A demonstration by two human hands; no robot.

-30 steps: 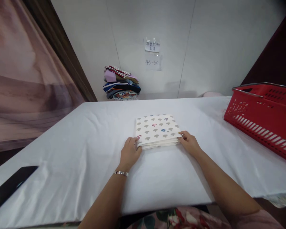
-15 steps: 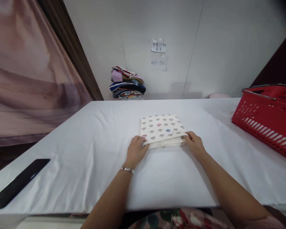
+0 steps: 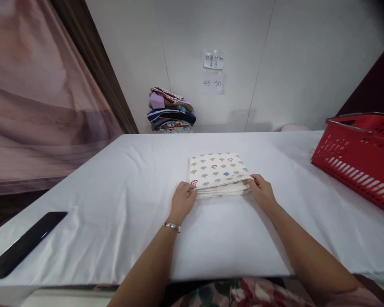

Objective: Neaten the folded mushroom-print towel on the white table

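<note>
A folded white cloth (image 3: 216,170) with a mushroom print in grey, red and blue lies flat in the middle of the table. Its near edge shows several stacked layers. My left hand (image 3: 183,199) pinches the top layer at the near left corner, thumb toward the edge; a bracelet circles that wrist. At the near right corner, my right hand (image 3: 261,190) is closed on the same top layer, which is raised slightly above the layers below. Some of the fingertips are hidden under the cloth.
White fabric (image 3: 141,238) covers the table. A red plastic basket (image 3: 355,157) with a metal handle stands at the right. A black phone-like slab (image 3: 25,243) lies at the left edge. Behind the table rises a pile of folded cloths (image 3: 172,111), near paper signs (image 3: 213,83) on the wall.
The near edge of the cloth's top layer has come up a little in both hands, so more of the layers beneath shows. The hands have barely shifted.
</note>
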